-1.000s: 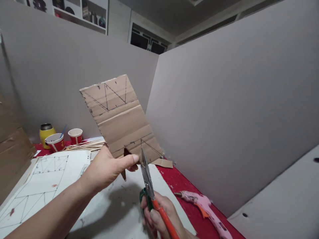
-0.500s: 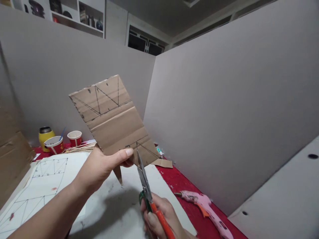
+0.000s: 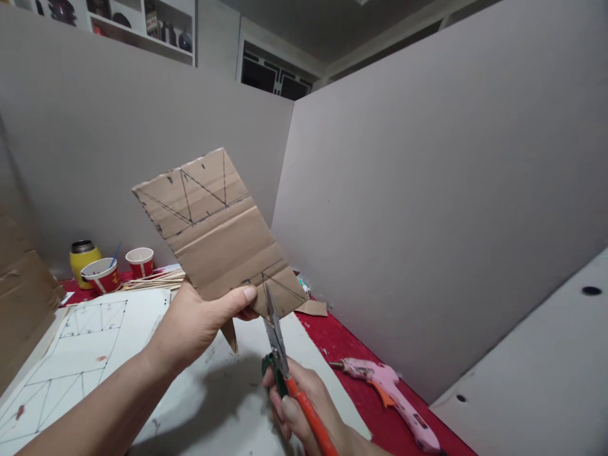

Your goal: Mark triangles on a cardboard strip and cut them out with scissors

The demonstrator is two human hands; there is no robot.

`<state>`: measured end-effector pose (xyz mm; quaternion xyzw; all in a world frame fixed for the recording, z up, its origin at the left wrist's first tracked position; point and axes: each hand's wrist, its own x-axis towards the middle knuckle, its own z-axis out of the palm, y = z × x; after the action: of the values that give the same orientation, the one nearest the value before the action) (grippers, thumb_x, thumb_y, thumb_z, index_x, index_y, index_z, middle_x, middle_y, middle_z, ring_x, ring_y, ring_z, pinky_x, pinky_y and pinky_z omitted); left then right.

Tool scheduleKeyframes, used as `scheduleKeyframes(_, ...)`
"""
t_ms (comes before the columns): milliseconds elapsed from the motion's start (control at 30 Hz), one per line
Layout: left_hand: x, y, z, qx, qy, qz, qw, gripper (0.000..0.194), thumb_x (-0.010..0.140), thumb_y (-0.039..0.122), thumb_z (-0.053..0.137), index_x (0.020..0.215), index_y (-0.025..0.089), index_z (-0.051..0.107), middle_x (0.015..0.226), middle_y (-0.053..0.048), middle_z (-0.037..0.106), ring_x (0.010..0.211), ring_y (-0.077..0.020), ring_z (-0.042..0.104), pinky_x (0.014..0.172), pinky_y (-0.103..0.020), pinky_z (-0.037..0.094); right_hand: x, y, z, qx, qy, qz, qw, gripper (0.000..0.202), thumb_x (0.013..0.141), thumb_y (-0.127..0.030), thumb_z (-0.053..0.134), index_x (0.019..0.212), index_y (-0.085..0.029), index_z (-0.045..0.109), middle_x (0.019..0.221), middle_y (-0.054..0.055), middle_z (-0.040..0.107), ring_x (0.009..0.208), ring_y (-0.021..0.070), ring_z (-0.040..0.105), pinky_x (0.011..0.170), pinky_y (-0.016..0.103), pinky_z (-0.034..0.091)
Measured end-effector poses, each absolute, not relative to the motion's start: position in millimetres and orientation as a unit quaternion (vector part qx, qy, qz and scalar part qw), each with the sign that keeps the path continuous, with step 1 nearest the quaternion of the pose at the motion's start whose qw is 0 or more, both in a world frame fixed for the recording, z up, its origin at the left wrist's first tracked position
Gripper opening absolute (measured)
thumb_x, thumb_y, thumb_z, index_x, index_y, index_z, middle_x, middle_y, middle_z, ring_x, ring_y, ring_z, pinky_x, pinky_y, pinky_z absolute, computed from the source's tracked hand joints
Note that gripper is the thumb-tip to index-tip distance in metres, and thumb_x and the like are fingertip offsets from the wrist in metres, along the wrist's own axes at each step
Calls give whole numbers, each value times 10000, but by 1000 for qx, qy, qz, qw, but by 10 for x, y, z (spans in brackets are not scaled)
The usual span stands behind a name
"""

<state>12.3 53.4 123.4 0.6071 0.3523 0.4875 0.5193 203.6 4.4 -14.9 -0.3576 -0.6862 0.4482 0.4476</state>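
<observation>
My left hand (image 3: 211, 320) grips the lower edge of a brown piece of cardboard (image 3: 223, 244), thumb on its front face and the other fingers mostly hidden behind. Black pen lines form triangles along its top and bottom strips. A pointed cardboard flap hangs below the thumb. In my right hand (image 3: 304, 405) are scissors (image 3: 278, 345) with one orange and one green handle. Their blades meet the cardboard's lower edge beside a drawn line, just right of my left thumb. How far the blades are apart is hard to see.
A pink glue gun (image 3: 389, 392) lies on the red cloth (image 3: 349, 342) at right. At left are a paper with drawn triangles (image 3: 90, 354), two red-and-white cups (image 3: 140, 263), a yellow jar (image 3: 84, 263) and thin wooden sticks (image 3: 152, 280). Grey panels (image 3: 427, 190) enclose the table.
The scissors tilt slightly differently, their blades still at the cardboard's lower edge. Both hands keep their hold. The whole view has shifted a little.
</observation>
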Motion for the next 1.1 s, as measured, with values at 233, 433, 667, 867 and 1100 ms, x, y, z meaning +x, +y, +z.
scheduleKeyframes(233, 137, 510, 1249, 611, 342, 476, 531, 267, 767, 381, 736, 789, 118, 695, 691, -84, 690, 656, -217, 669, 348, -217, 512, 2000, -12, -191, -346, -658, 476, 470, 565, 847, -767, 496, 934, -209, 494, 594, -89, 333, 453, 87, 298, 411, 215, 321)
scheduleKeyframes(433, 148, 520, 1240, 600, 345, 489, 532, 268, 759, 366, 764, 826, 114, 701, 720, -78, 712, 653, -202, 682, 374, -199, 506, 1991, -34, -184, -344, -651, 486, 471, 538, 866, -739, 507, 902, -203, 491, 537, -95, 354, 425, 79, 303, 399, 202, 299)
scheduleKeyframes(667, 136, 546, 1228, 610, 342, 482, 528, 249, 796, 364, 738, 823, 120, 703, 739, -86, 715, 678, -204, 686, 390, -198, 511, 1967, -130, 2, -388, -654, 457, 461, 490, 920, -693, 474, 820, -214, 481, 500, -93, 356, 406, 80, 330, 396, 202, 260)
scheduleKeyframes(867, 127, 542, 1212, 613, 343, 473, 532, 268, 767, 385, 746, 812, 128, 683, 695, -72, 687, 661, -223, 675, 349, -223, 509, 2029, -28, -102, -377, -664, 449, 464, 595, 849, -788, 467, 898, -197, 518, 558, -75, 403, 435, 89, 363, 424, 219, 316)
scheduleKeyframes(1100, 174, 482, 1235, 616, 351, 466, 529, 241, 751, 370, 728, 774, 137, 673, 670, -65, 681, 616, -197, 658, 358, -207, 495, 1996, -29, -175, -378, -629, 481, 479, 584, 848, -771, 498, 940, -195, 519, 588, -70, 407, 456, 90, 362, 427, 210, 335)
